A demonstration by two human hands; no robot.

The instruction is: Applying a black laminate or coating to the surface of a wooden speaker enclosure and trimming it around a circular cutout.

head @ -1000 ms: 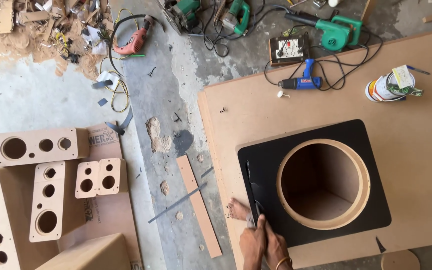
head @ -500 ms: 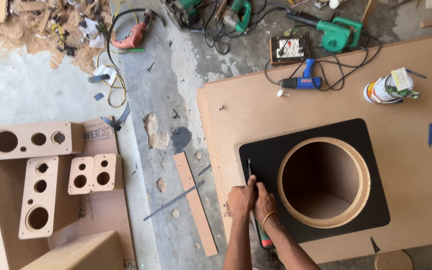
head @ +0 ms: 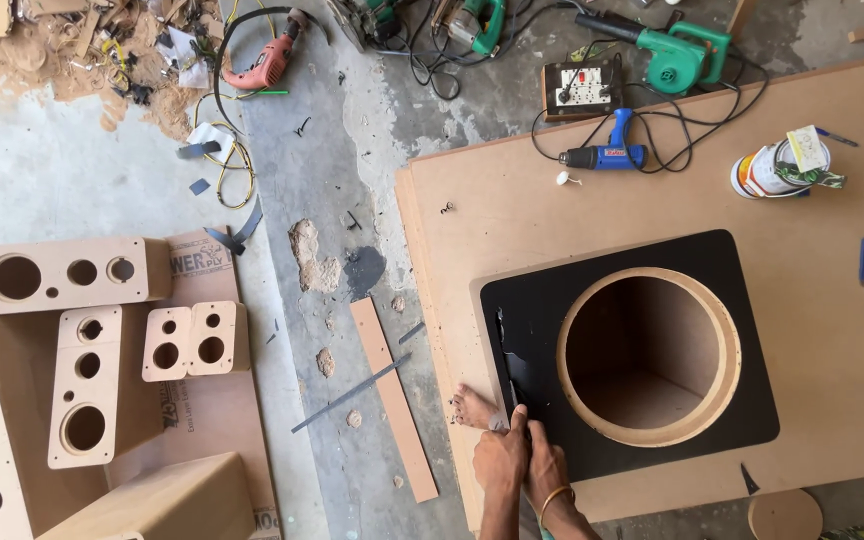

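On the black panel (head: 642, 450), both hands (head: 524, 462).

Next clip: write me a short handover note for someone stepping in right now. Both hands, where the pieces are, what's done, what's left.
Left hand and right hand are together at the black sheet's left edge, gripping a thin blade-like tool; which hand grips it is unclear.
The black sheet covers the speaker box face around the round opening, on the large board.
Done: covering laid; a strip along the left edge is lifting.
Left: probably the rest of that edge.
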